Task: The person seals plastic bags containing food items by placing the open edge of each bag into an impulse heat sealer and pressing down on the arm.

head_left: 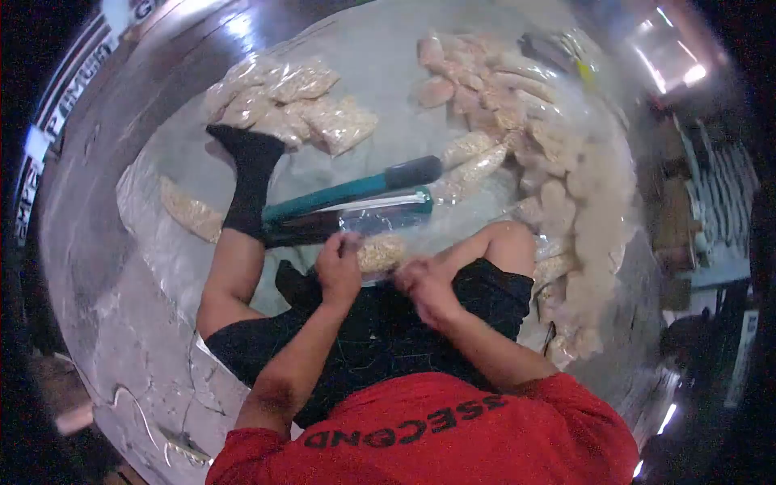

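In front of my lap is a clear plastic bag, its lower part filled with pale, crumbly pieces and its upper part flat. My left hand is closed on the bag's left edge. At the bag's lower right, my right hand has its fingers pinched together on the corner, slightly blurred. Just beyond the bag lies a long teal hand sealer with a dark end on its upper arm and a white strip along its lower one. The bag's flat top overlaps the sealer's lower arm.
Several filled bags are heaped at the upper left. A larger heap of filled bags curves down the right side. One filled bag lies left of my outstretched leg. A pale sheet covers the floor beneath.
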Available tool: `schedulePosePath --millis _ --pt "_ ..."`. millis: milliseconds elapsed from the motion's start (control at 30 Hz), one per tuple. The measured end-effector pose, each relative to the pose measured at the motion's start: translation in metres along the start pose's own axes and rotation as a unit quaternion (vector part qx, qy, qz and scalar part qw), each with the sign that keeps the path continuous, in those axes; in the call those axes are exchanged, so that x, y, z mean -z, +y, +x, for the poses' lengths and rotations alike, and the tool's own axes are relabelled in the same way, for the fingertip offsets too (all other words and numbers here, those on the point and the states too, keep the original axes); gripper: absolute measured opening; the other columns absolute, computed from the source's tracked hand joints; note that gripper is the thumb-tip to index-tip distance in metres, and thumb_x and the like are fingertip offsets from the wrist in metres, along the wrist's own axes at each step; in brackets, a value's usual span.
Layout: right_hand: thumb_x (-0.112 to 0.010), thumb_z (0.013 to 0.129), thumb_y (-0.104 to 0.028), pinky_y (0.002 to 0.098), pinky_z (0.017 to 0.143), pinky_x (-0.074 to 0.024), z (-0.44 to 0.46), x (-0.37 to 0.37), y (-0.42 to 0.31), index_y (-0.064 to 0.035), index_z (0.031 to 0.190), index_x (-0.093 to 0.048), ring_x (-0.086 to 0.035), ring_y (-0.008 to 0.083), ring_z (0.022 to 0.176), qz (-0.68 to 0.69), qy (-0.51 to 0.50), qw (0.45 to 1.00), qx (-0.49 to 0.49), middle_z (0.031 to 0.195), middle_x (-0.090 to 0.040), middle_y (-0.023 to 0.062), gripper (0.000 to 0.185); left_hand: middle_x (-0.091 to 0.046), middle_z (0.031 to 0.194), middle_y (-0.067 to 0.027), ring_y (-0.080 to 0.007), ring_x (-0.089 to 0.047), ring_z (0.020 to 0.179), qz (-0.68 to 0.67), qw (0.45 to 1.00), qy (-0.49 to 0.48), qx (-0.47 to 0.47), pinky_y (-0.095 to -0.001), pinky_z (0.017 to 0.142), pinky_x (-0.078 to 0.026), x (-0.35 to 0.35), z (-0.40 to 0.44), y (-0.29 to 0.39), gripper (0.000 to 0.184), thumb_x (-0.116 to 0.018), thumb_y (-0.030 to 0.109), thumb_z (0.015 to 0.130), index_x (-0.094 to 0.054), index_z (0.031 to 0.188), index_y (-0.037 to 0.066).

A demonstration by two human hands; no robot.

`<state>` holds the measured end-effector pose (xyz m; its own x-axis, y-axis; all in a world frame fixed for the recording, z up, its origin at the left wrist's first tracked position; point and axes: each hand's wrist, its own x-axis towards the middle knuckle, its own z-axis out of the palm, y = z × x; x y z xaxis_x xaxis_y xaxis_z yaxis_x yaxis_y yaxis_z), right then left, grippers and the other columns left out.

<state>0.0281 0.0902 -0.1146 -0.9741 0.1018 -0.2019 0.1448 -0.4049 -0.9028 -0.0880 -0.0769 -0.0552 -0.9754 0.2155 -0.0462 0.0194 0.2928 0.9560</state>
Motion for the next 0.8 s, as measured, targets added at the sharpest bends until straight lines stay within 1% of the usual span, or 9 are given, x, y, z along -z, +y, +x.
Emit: schedulePosePath --millis 67,133,233,333,500,567,633,700,800 --pt "-0.063 0.100 -0.032 0.0416 0.095 -0.0476 -0.024 0.014 0.025 -0.0039 0.128 -0.055 -0.063 0.0259 0.101 0.188 -0.372 0.909 0.034 0.111 -0.066 0.0140 0.040 -0.069 0.089 -0.0051 -0.0204 -0.065 0.084 0.018 0.998 -0.028 -0.059 -0.0358 0.078 -0.051 -0.007 -0.029 0.047 0.021 -0.060 0.020 0.099 -0.069 0.097 0.002" --pt "-0.061 0.098 -0.018 0.0414 0.105 -0.0476 -0.058 -0.035 -0.017 -0.0022 0.132 -0.052 -0.060 0.0270 0.120 0.333 0.016 0.923 -0.191 0.131 -0.061 0.0150 0.038 -0.068 0.088 -0.0041 -0.0223 -0.066 0.083 0.031 0.991 -0.044 -0.121 -0.0360 0.078 -0.051 -0.009 -0.057 0.097 0.024 -0.059 0.022 0.101 -0.069 0.093 0.002" --pt "-0.071 0.093 -0.027 0.0460 0.111 -0.0436 -0.085 -0.034 -0.086 -0.0003 0.141 -0.045 -0.058 0.0283 0.126 0.317 -0.013 0.948 -0.019 0.136 -0.058 0.0147 0.061 -0.069 0.092 -0.0075 -0.0271 -0.067 0.083 -0.140 0.985 -0.088 -0.043 -0.0381 0.082 -0.053 0.001 -0.084 0.129 0.035 -0.056 0.033 0.103 -0.067 0.097 0.000" --pt "-0.085 0.077 -0.046 0.0466 0.109 -0.0461 -0.118 -0.022 -0.154 -0.0044 0.147 -0.039 -0.057 0.0271 0.127 0.285 -0.019 0.958 -0.031 0.138 -0.057 0.0117 0.094 -0.066 0.116 -0.0147 -0.0279 -0.065 0.106 -0.646 0.713 -0.260 0.083 -0.0465 0.096 -0.052 0.007 -0.074 0.119 0.069 -0.042 0.062 0.101 -0.058 0.127 0.000" --pt "-0.081 0.085 -0.024 0.0349 0.088 -0.0556 -0.153 0.004 -0.195 -0.0012 0.132 -0.054 -0.067 0.0200 0.103 -0.096 0.168 0.979 -0.061 0.117 -0.067 0.0115 0.059 -0.063 0.129 -0.0162 -0.0315 -0.060 0.121 -0.639 0.523 -0.438 0.354 -0.0486 0.104 -0.049 -0.062 -0.069 0.064 0.071 -0.051 0.058 0.099 -0.052 0.138 0.000" --pt "-0.079 0.087 -0.019 0.0319 0.080 -0.0568 -0.172 0.021 -0.185 -0.0006 0.126 -0.060 -0.069 0.0176 0.095 -0.200 0.232 0.949 -0.079 0.108 -0.071 0.0104 0.047 -0.056 0.139 -0.0174 -0.0310 -0.053 0.130 -0.393 0.752 -0.486 0.211 -0.0516 0.110 -0.043 -0.093 -0.072 0.061 0.083 -0.070 0.057 0.088 -0.043 0.146 0.004" --pt "-0.077 0.088 -0.012 0.0278 0.061 -0.0515 -0.194 0.053 -0.170 -0.0007 0.113 -0.065 -0.066 0.0122 0.075 -0.333 0.333 0.873 -0.126 0.092 -0.072 0.0054 0.029 -0.050 0.143 -0.0217 -0.0350 -0.050 0.133 -0.382 0.748 -0.483 0.248 -0.0531 0.111 -0.040 -0.111 -0.087 0.055 0.089 -0.081 0.045 0.082 -0.040 0.149 0.003" --pt "-0.072 0.091 -0.013 0.0271 0.051 -0.0435 -0.211 0.064 -0.168 -0.0021 0.111 -0.065 -0.059 0.0098 0.063 -0.308 0.308 0.893 -0.112 0.087 -0.070 0.0021 0.024 -0.048 0.145 -0.0237 -0.0392 -0.047 0.134 0.000 0.970 -0.150 -0.189 -0.0539 0.114 -0.035 -0.107 -0.111 0.109 0.083 -0.076 0.045 0.084 -0.042 0.147 0.002" --pt "-0.062 0.099 -0.023 0.0350 0.065 -0.0567 -0.219 0.063 -0.169 0.0013 0.115 -0.060 -0.068 0.0193 0.079 -0.041 0.366 0.915 -0.164 0.099 -0.069 0.0092 0.029 -0.044 0.148 -0.0241 -0.0398 -0.044 0.136 0.064 0.818 -0.276 -0.501 -0.0534 0.115 -0.033 -0.095 -0.135 0.132 0.088 -0.074 0.047 0.083 -0.038 0.149 0.002"
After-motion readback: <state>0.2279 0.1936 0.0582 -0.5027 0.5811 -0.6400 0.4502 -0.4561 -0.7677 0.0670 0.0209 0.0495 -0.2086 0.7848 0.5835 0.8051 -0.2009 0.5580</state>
